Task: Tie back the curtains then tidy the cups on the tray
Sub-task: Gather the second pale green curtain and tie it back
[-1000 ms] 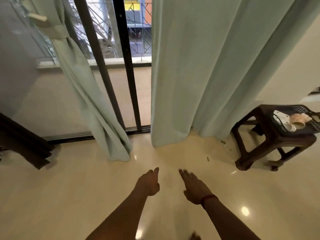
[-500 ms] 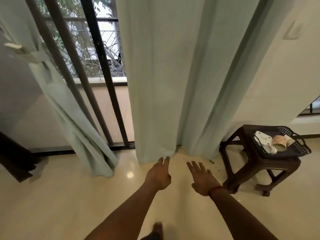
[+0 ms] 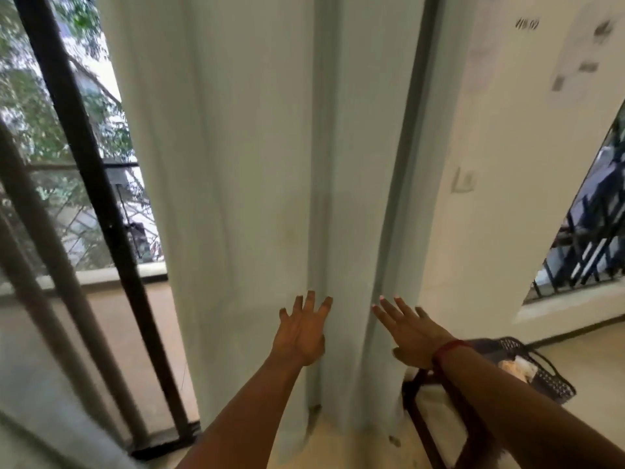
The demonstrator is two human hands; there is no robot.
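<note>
A pale green curtain (image 3: 257, 164) hangs loose and straight in front of me, filling the middle of the view down to the floor. My left hand (image 3: 301, 330) is stretched out with fingers spread, right at the curtain's folds. My right hand (image 3: 407, 330), a red thread on its wrist, is also spread open at the curtain's right edge. Whether either hand touches the cloth I cannot tell. Behind my right forearm a dark perforated tray (image 3: 544, 374) rests on a brown stool (image 3: 436, 418); a patterned cup (image 3: 514, 365) shows in it.
A black-framed sliding glass door (image 3: 98, 211) stands to the left of the curtain, with a balcony ledge and trees outside. The other curtain (image 3: 30, 418) blurs across the lower left corner. A white wall (image 3: 500, 184) with a switch is on the right, beside a second window (image 3: 588, 238).
I have moved closer to the curtain and the view has tilted up. Both hands have risen from near the floor to the curtain's folds, fingers spread wider. The stool now sits under my right arm.
</note>
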